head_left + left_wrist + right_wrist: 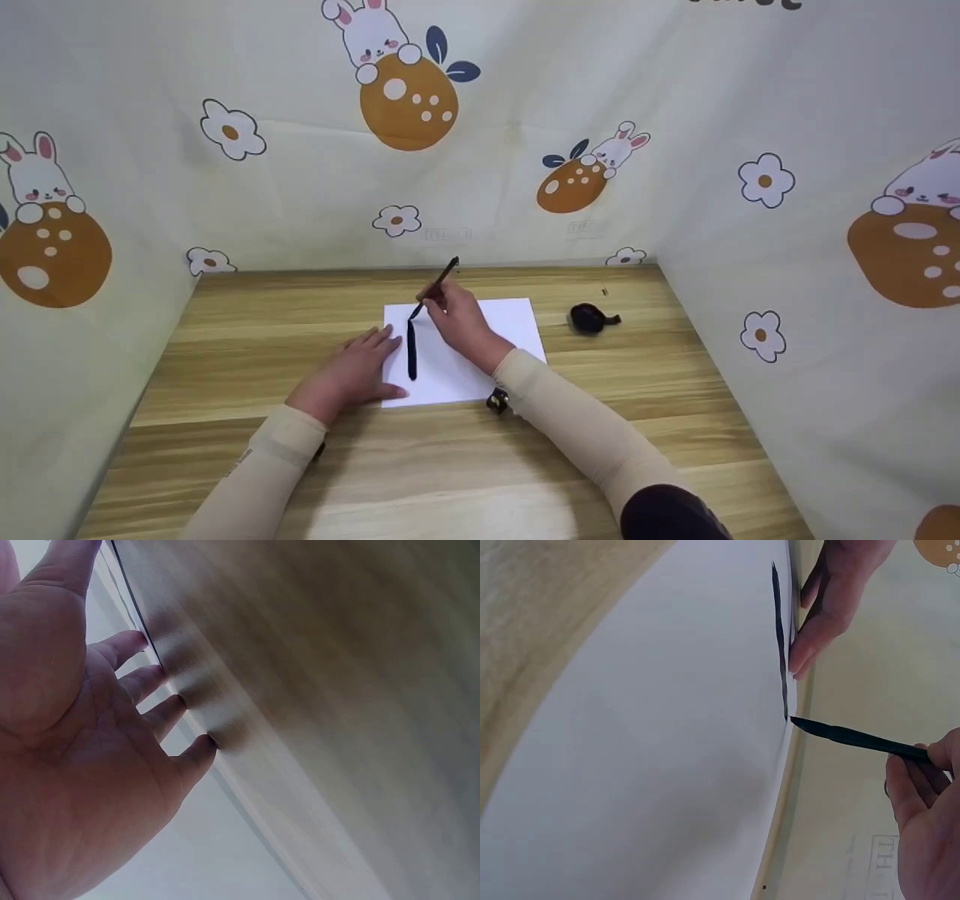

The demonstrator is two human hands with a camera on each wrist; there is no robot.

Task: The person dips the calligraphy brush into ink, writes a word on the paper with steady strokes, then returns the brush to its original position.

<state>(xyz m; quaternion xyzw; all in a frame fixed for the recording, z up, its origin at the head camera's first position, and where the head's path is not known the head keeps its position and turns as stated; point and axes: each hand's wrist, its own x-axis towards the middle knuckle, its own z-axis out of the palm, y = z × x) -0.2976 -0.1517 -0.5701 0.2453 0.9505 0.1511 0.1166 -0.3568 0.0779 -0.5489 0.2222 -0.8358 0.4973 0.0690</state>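
A white sheet of paper (457, 379) lies on the wooden table. One thick black stroke (412, 352) runs down its left part. Between thumb and fingers my right hand (463, 324) pinches a dark writing brush (436, 286), slanted, its tip close to the stroke's upper end. The right wrist view shows the brush's pointed tip (799, 722) just beside the end of the black line. My left hand (351, 371) rests with spread fingers at the paper's left edge, thumb at the lower left corner. In the left wrist view its fingertips (199, 746) touch the surface.
A small round black dish (586, 319) with a short handle stands on the table (645, 420) right of the paper. A tiny scrap (604, 292) lies behind it. Patterned cloth walls (480, 165) rise at the back and both sides.
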